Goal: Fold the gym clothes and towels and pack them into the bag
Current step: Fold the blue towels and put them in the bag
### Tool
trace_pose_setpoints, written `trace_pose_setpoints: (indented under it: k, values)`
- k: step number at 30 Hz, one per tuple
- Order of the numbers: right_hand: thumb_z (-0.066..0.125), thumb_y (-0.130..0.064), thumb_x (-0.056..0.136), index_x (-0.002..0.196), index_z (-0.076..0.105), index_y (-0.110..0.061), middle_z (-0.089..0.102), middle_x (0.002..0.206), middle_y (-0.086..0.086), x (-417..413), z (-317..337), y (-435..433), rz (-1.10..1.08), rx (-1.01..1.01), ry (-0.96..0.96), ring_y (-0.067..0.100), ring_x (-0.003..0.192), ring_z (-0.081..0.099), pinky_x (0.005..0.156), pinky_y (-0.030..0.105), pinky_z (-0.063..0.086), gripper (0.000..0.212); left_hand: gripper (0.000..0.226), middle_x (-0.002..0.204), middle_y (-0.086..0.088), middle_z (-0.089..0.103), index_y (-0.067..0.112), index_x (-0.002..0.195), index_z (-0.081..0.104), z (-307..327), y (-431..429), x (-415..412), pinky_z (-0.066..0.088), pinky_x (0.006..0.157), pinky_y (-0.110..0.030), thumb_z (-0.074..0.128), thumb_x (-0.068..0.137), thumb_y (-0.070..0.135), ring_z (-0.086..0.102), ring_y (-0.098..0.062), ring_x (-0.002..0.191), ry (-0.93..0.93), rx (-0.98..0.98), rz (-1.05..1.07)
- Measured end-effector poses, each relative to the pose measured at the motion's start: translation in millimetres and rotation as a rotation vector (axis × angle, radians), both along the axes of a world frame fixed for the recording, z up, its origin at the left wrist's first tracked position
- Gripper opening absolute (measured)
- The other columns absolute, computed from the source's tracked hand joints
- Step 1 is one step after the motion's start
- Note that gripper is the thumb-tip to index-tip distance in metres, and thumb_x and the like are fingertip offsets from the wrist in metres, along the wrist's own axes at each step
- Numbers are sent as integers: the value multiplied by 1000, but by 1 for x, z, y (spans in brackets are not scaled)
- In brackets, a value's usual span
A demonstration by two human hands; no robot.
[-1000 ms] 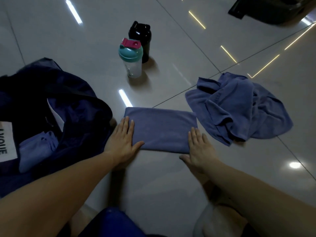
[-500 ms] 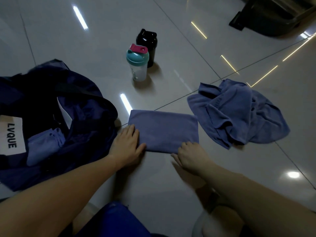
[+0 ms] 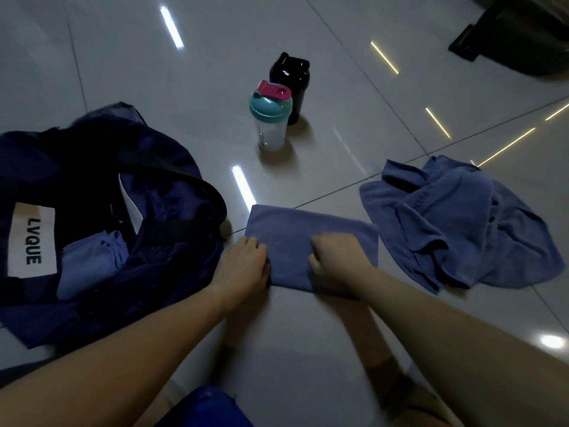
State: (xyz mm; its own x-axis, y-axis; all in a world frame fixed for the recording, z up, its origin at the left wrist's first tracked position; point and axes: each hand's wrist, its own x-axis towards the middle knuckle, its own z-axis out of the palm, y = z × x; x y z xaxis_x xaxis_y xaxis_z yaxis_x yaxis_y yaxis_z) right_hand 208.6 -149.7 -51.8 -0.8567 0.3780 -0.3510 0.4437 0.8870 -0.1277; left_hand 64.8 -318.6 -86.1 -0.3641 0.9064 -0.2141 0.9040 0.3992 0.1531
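Observation:
A folded blue towel lies flat on the tiled floor in front of me. My left hand grips its left edge, fingers curled at the cloth. My right hand sits on the towel's near middle with fingers curled into the fabric; it is slightly blurred. An open dark navy bag with a white LVQUE label lies on the left, with a folded light blue cloth inside. A crumpled blue towel lies in a heap on the right.
A clear shaker bottle with a teal lid and pink cap stands beyond the towel, with a black bottle right behind it. A dark object sits at the far right corner. My knees are at the bottom edge.
My right hand slid left from the towel's right end to its middle and curled its fingers. My left hand went from lying flat to gripping the left edge.

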Motion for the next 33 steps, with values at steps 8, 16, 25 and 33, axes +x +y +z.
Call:
trace_pose_setpoints:
  k: [8,16,25,33]
  values:
    - [58,-25,90,118,56,-13,52,119,12,-103,-29,18,16,-60,48,34,108,51,89,43,42,30,79,136,-15,53,11,151,34,9,-4,1,32,102,-47,32,97,68,45,-32,123,312,-250,15]
    - [71,-24,79,97,53,-12,54,90,7,-138,-38,26,-193,-282,-115,35,93,60,72,35,43,28,79,131,-14,47,15,153,27,1,-6,6,35,98,-44,42,95,67,45,-30,118,185,-235,146]
    - [75,-20,68,82,56,-14,55,73,4,-110,-5,52,-280,-545,25,20,68,55,55,29,38,25,65,119,-4,60,22,126,41,6,13,3,43,97,-41,74,72,40,58,-28,111,-266,12,598]
    - [74,-16,87,72,64,-5,57,61,1,-58,62,84,-452,-636,315,3,51,52,53,23,43,21,22,67,-1,69,20,69,70,46,55,-32,54,60,-30,81,56,34,67,-21,67,-677,50,734]
